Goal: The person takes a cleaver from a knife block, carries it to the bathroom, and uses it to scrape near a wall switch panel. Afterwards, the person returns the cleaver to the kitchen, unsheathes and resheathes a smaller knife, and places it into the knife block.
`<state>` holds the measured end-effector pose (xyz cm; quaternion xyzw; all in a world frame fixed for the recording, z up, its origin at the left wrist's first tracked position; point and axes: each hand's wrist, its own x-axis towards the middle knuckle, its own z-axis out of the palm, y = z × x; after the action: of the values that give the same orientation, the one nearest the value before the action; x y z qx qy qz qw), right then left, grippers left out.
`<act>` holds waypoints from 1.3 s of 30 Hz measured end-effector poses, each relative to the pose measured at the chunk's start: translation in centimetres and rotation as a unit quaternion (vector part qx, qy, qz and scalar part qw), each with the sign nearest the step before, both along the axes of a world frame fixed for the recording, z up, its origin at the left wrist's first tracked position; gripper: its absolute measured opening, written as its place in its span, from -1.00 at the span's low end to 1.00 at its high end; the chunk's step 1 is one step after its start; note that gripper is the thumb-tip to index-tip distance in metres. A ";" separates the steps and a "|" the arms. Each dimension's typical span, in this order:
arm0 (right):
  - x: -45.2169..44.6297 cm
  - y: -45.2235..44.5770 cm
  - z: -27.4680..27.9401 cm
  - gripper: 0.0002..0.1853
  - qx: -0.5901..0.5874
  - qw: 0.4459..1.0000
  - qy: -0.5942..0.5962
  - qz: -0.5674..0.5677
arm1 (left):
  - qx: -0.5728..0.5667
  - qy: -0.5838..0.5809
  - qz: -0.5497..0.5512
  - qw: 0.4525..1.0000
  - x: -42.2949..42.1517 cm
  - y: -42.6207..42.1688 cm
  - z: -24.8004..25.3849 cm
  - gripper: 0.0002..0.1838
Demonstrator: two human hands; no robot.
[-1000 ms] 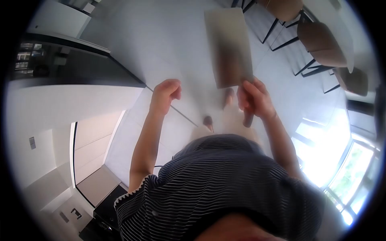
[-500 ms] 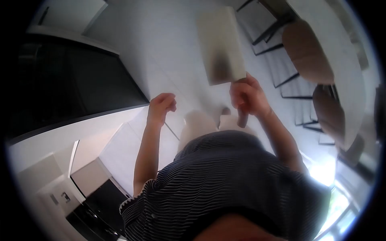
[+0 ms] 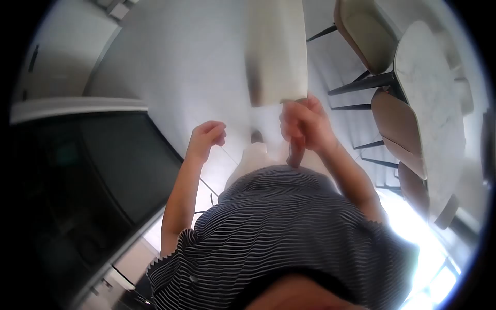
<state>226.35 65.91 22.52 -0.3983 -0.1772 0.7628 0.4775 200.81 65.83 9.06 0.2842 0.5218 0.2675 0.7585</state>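
Observation:
My right hand (image 3: 310,124) is wrapped round the brownish handle of a cleaver (image 3: 281,57). Its broad, pale rectangular blade points away from my body, and the far end runs out of the top of the view. A dark blurred patch shows along the blade's left side. The lower end of the handle sticks out below my fist. Held out in front of me on the other side, my left hand (image 3: 205,139) has its fingers curled in, with nothing visible in them.
On the right, chairs (image 3: 398,129) with dark legs stand along a pale marbled table (image 3: 431,88). A large dark glossy panel with a light edge (image 3: 124,165) fills the left side. Pale floor (image 3: 170,62) stretches ahead. Bright light comes from the lower right.
I have moved forward through the room: the dark panel and the chairs have shifted in view. The cleaver has swung a little left, and its far end has left the frame.

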 end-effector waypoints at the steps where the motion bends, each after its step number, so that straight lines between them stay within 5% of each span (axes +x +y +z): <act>1: -0.7 1.3 0.5 -0.91 0.008 1.000 -0.006 -0.015 | 0.001 -0.007 -0.016 1.000 -0.2 2.3 0.4 -0.85; 10: 0.8 24.0 -1.1 -0.94 0.055 0.995 -0.071 -0.041 | 0.009 -0.029 -0.061 0.998 2.6 24.0 -3.4 -0.84; 22: -11.2 70.7 -1.4 -0.94 0.085 0.993 -0.084 0.010 | -0.038 -0.023 0.054 0.998 -12.1 62.7 -5.0 -0.85; 24: 1.6 69.1 -1.0 -0.93 0.103 0.991 -0.087 -0.015 | -0.033 -0.017 0.043 0.998 -0.6 62.2 -5.4 -0.86; 30: -0.5 85.1 -2.3 -0.91 0.118 0.988 -0.051 -0.081 | 0.004 0.011 0.016 1.000 -3.7 81.8 -6.9 -0.85; 33: 18.6 78.9 -2.4 -0.90 0.131 0.984 -0.047 -0.114 | 0.037 0.060 -0.054 0.996 15.5 79.7 -4.4 -0.81; 39: 23.9 86.7 -3.1 -0.88 0.133 0.976 -0.046 -0.167 | 0.106 0.038 -0.144 0.983 24.6 93.3 -2.4 -0.77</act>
<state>250.22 152.64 19.43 -0.3900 -0.2302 0.6228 0.6381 225.37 159.14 6.64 0.4452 0.4724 0.1988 0.7342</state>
